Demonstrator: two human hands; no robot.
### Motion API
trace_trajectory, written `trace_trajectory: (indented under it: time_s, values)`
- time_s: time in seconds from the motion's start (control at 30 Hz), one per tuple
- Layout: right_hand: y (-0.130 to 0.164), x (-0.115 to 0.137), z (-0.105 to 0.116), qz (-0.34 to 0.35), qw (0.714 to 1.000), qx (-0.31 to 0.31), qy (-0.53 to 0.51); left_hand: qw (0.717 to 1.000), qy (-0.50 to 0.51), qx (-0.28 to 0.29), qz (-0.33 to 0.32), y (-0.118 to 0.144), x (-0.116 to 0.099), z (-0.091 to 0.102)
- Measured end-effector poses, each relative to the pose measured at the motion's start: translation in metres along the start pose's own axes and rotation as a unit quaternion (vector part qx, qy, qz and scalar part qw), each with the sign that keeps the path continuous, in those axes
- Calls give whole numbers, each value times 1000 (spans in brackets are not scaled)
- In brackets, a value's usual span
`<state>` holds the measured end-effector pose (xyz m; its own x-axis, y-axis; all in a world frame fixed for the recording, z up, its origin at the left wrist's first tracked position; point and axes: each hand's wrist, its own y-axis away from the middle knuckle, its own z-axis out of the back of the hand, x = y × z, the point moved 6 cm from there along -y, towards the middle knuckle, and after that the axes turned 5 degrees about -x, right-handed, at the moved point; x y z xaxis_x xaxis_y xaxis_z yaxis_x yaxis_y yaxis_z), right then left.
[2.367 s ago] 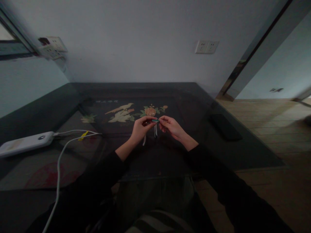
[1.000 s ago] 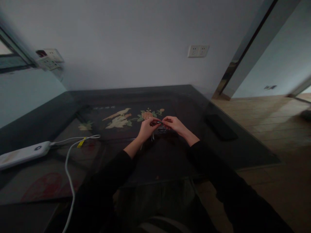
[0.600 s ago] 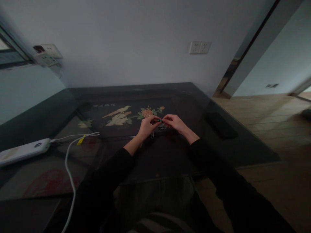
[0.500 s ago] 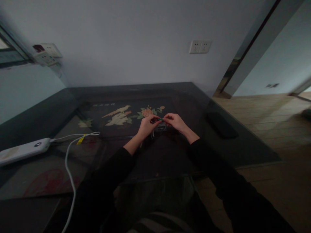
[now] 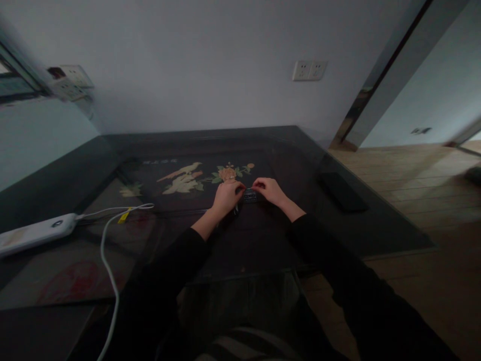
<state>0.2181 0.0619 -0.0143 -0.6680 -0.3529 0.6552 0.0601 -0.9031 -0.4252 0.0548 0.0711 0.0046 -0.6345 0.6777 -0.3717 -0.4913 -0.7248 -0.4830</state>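
Observation:
My left hand (image 5: 226, 194) is closed in a pinch, thumb and forefinger together at the left end of a small dark item with pale rows (image 5: 250, 196). From the right, my right hand (image 5: 269, 189) pinches near the top edge of the same item. A thin piece may lie between the two sets of fingertips, but it is too small and dim to name. Under my left hand a short pale strip (image 5: 236, 209) shows on the dark table (image 5: 248, 240).
On the right lies a flat black object (image 5: 341, 192). A white power strip (image 5: 37, 234) rests at the left, its white cable (image 5: 108, 265) running down toward me. Behind the table stands a wall with sockets (image 5: 309, 70). A bird-and-flower picture (image 5: 184, 183) decorates the tabletop.
The thin greenish piece seen between my fingertips earlier no longer shows clearly. My fingertips have come down slightly, close to the top of the small dark item.

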Motion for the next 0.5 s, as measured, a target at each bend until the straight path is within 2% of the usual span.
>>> trace_trajectory:
  time_s: [0.5]
  values:
    - [2, 3, -3, -29, 996, 28, 75, 999, -26, 41, 6, 5, -6, -2]
